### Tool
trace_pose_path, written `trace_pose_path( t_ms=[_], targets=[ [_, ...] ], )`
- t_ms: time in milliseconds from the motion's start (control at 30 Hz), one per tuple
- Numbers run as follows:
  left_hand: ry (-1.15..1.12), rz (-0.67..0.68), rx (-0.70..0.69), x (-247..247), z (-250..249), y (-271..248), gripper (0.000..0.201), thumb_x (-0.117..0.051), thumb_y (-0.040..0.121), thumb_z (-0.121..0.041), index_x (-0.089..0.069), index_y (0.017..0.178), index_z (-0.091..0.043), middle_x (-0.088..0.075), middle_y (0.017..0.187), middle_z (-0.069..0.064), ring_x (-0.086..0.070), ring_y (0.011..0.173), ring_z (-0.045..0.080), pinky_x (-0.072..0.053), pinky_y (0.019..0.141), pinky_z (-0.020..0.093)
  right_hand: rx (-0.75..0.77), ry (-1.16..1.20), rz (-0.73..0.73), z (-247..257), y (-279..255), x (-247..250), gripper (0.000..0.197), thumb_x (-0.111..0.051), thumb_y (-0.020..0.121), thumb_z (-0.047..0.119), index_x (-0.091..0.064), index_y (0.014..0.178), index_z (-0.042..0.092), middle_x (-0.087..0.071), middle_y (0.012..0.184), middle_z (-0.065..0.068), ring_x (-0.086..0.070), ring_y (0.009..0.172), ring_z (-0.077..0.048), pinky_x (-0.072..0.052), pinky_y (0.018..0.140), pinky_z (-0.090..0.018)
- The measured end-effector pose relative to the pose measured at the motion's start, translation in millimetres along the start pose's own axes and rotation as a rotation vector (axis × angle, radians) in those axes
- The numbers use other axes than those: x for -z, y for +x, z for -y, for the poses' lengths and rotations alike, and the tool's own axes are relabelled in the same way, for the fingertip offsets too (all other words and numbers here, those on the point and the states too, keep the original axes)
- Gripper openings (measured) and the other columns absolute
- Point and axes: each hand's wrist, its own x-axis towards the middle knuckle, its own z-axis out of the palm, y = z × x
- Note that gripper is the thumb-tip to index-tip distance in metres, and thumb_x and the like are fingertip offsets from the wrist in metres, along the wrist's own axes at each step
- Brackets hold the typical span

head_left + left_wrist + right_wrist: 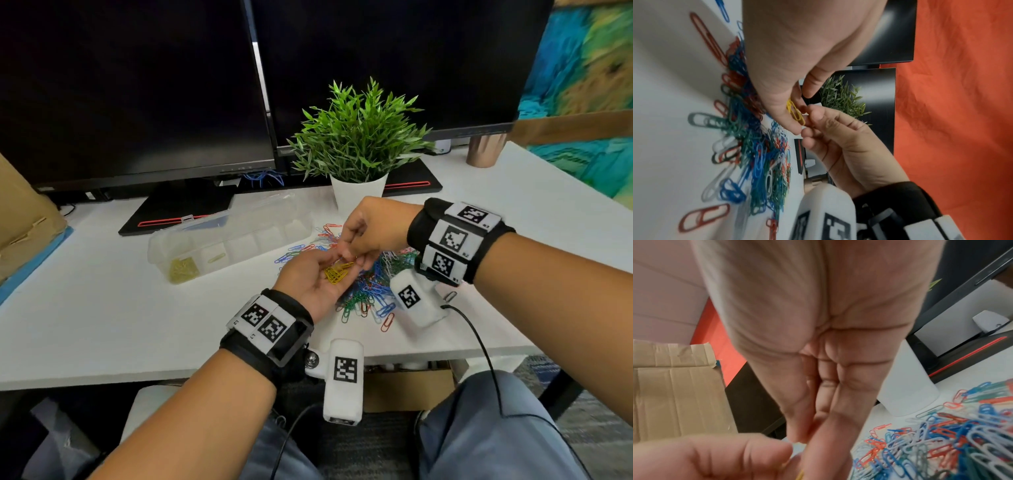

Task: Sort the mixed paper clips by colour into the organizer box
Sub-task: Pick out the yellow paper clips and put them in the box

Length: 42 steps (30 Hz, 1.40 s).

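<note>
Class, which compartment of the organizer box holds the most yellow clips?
The near-left end compartment of the organizer box: it holds a heap of yellow clips, while its neighbour shows one or two.

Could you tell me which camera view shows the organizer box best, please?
The head view: the whole organizer box lies there, lid open, yellow clips in its nearest compartment. Neither wrist view shows the box at all.

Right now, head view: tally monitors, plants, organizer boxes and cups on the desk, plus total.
Monitors: 2
Potted plant: 1
Organizer box: 1
Copper cup: 1
Total: 5
</note>
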Motion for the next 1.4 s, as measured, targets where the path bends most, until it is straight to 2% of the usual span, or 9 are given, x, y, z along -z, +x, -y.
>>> trace_pose_path(
  t_ms=[167, 300, 467, 567, 767, 900, 1033, 1200, 1400],
  targets=[
    [-0.025, -0.046, -0.037, -9, 11, -6, 0.018, -0.043, 0.094, 0.011, -0.054, 0.108, 0.008, -0.058, 0.092, 0.017, -0.06, 0.092, 0.024, -0.052, 0.086, 0.039, -0.077, -0.104, -0.155, -23, -25, 17, 0.01, -0.063, 0.088, 0.0, -0.072, 0.092, 0.002, -0.069, 0.07, -0.014, -0.065, 0.056, -0.019, -0.06, 0.061, -0.026],
    [-0.029, -0.062, -0.007, -7, 12, -11, 0.03, -0.044, 0.092, 0.01, -0.053, 0.12, 0.007, -0.056, 0.098, 0.015, -0.057, 0.095, 0.024, -0.052, 0.07, 0.03, -0.249, -0.4, -0.154, -46, -41, 28, 0.01, -0.07, 0.084, 0.012, -0.074, 0.092, 0.014, -0.069, 0.075, -0.001, -0.067, 0.06, -0.016, -0.059, 0.062, -0.027],
    [-0.131, -0.071, -0.067, -10, 13, -18, 0.04, -0.039, 0.088, 0.015, -0.049, 0.125, 0.005, -0.057, 0.116, 0.015, -0.056, 0.102, 0.022, -0.053, 0.083, 0.035, -0.315, -0.555, -0.061, -62, -53, 16, 0.039, -0.078, 0.076, 0.037, -0.061, 0.11, 0.027, -0.048, 0.077, 0.012, -0.055, 0.064, -0.01, -0.055, 0.072, -0.03],
    [-0.153, -0.066, -0.079, -10, 15, -20, 0.035, -0.039, 0.089, 0.014, -0.05, 0.122, 0.006, -0.058, 0.105, 0.016, -0.056, 0.111, 0.025, -0.051, 0.09, 0.039, -0.269, -0.603, -0.085, -67, -47, 8, 0.02, -0.074, 0.081, 0.026, -0.063, 0.098, 0.023, -0.059, 0.09, 0.005, -0.059, 0.079, -0.017, -0.051, 0.072, -0.028],
    [-0.138, -0.105, -0.123, -4, 14, -15, 0.041, -0.041, 0.088, 0.012, -0.049, 0.128, 0.005, -0.057, 0.116, 0.016, -0.06, 0.094, 0.025, -0.054, 0.078, 0.046, -0.233, -0.368, -0.142, -62, -27, 10, 0.01, -0.065, 0.087, 0.007, -0.07, 0.093, 0.013, -0.067, 0.077, 0.002, -0.064, 0.065, -0.015, -0.05, 0.059, -0.019],
    [-0.106, -0.104, -0.107, 6, 12, -14, 0.025, -0.044, 0.088, 0.009, -0.057, 0.11, 0.007, -0.058, 0.111, 0.018, -0.06, 0.105, 0.026, -0.055, 0.077, 0.045, -0.195, -0.081, -0.189, -55, -27, 27, 0.016, -0.067, 0.087, 0.007, -0.07, 0.1, 0.014, -0.075, 0.082, -0.011, -0.073, 0.073, -0.023, -0.06, 0.076, -0.034],
    [-0.086, -0.089, -0.082, 10, 10, -16, 0.015, -0.045, 0.088, 0.006, -0.059, 0.094, 0.006, -0.061, 0.108, 0.022, -0.059, 0.109, 0.033, -0.053, 0.083, 0.045, -0.261, -0.223, -0.253, -58, -34, 48, 0.027, -0.053, 0.089, -0.005, -0.071, 0.095, 0.014, -0.073, 0.083, -0.008, -0.071, 0.066, -0.018, -0.06, 0.071, -0.03],
    [-0.08, -0.104, -0.085, 10, 7, -10, 0.034, -0.044, 0.09, 0.001, -0.054, 0.122, 0.01, -0.057, 0.125, 0.026, -0.056, 0.115, 0.04, -0.052, 0.085, 0.048, -0.356, -0.407, -0.16, -69, -40, 54, 0.028, -0.052, 0.086, -0.004, -0.073, 0.098, 0.009, -0.07, 0.089, -0.013, -0.071, 0.081, -0.032, -0.06, 0.072, -0.036],
    [-0.04, -0.109, -0.093, 5, 4, -6, 0.024, -0.043, 0.092, -0.001, -0.057, 0.109, 0.009, -0.057, 0.124, 0.025, -0.059, 0.109, 0.04, -0.049, 0.095, 0.048, -0.485, -0.637, -0.164, -77, -34, 63, 0.02, -0.056, 0.092, 0.013, -0.072, 0.1, 0.005, -0.074, 0.095, -0.01, -0.073, 0.079, -0.023, -0.059, 0.074, -0.03]
  ],
)
